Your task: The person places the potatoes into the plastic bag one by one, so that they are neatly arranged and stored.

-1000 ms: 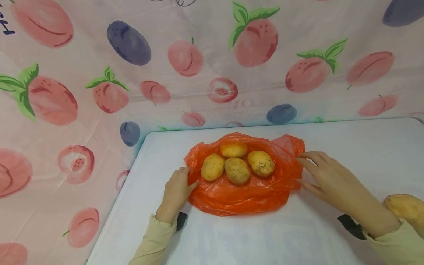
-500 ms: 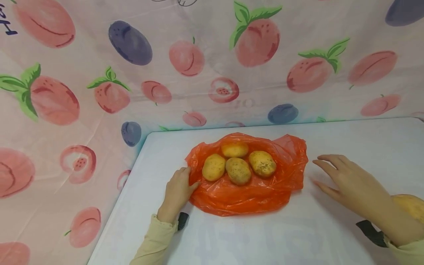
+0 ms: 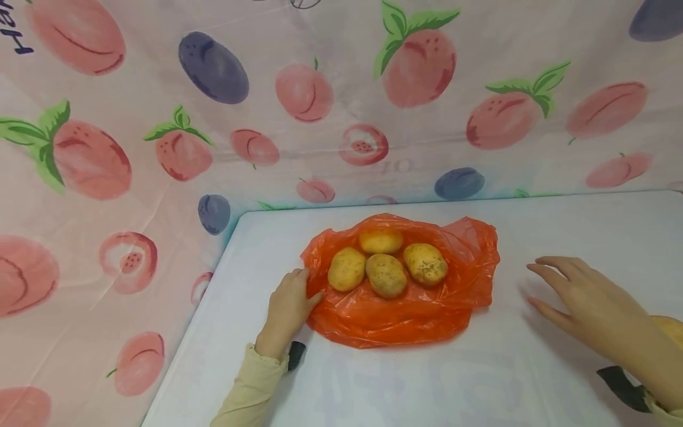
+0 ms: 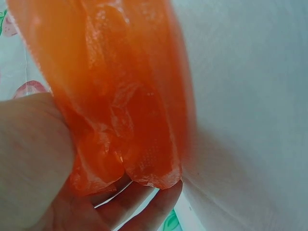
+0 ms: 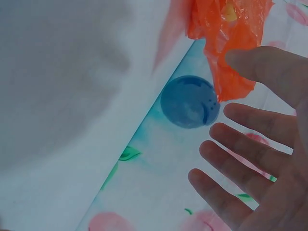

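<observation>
A crumpled orange-red plastic bag (image 3: 395, 326) lies spread on the white table, its mouth facing up. Several potatoes (image 3: 386, 276) sit grouped in it. At the bag's left edge, my left hand (image 3: 288, 305) grips the plastic between thumb and fingers. Close up in the left wrist view, the bag (image 4: 130, 106) hangs between the thumb side and the fingers (image 4: 154, 207). To the right of the bag, apart from it, my right hand (image 3: 592, 302) hovers with fingers spread and relaxed, holding nothing. The right wrist view shows those fingers (image 5: 245, 163) apart, with the bag (image 5: 231, 53) beyond.
Another potato (image 3: 669, 329) lies at the far right, mostly hidden behind the right forearm. A pink fruit-printed cloth (image 3: 320, 148) hangs behind and to the left of the white table (image 3: 448, 385). Black straps (image 3: 624, 388) circle both wrists.
My right hand has let go of the bag's right edge and moved away to the right, covering more of the far potato. The left hand and the bag stay put.
</observation>
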Tool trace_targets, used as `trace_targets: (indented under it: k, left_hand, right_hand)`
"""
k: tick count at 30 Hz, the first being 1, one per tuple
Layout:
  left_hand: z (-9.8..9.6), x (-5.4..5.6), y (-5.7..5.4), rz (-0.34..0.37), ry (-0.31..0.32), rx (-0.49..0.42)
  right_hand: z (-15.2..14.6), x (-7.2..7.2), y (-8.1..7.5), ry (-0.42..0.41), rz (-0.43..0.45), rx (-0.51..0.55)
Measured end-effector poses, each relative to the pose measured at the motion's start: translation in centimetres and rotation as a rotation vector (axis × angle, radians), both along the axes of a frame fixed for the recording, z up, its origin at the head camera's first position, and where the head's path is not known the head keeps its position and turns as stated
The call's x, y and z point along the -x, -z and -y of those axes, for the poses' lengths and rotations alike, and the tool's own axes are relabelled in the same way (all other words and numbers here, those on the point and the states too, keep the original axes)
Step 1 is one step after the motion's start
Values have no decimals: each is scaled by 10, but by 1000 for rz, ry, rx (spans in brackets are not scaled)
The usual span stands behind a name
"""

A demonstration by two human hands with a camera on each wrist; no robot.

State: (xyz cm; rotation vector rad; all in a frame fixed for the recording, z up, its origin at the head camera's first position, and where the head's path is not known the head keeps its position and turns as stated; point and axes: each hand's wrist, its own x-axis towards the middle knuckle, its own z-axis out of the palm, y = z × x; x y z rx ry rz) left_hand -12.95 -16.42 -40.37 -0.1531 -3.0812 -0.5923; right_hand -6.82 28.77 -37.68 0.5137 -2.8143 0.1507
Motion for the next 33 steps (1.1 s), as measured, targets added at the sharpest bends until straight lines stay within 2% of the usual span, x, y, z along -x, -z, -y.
trace_targets:
  k: [7,14,22,33]
  left_hand:
    - [-1,-1,-1,-9,4,5]
    - [-1,-1,-2,-1,0,4]
    - [-1,-1,-2,-1,-2,-1]
    - [-1,-1,-3,5,-1,-7]
  right_hand:
    - [-12,-3,5,17,0,8]
    - [-24,-7,11,82,38,-21]
    - [-38,-13,21,81,-34,8]
    - [-47,-18,31,179,19,0]
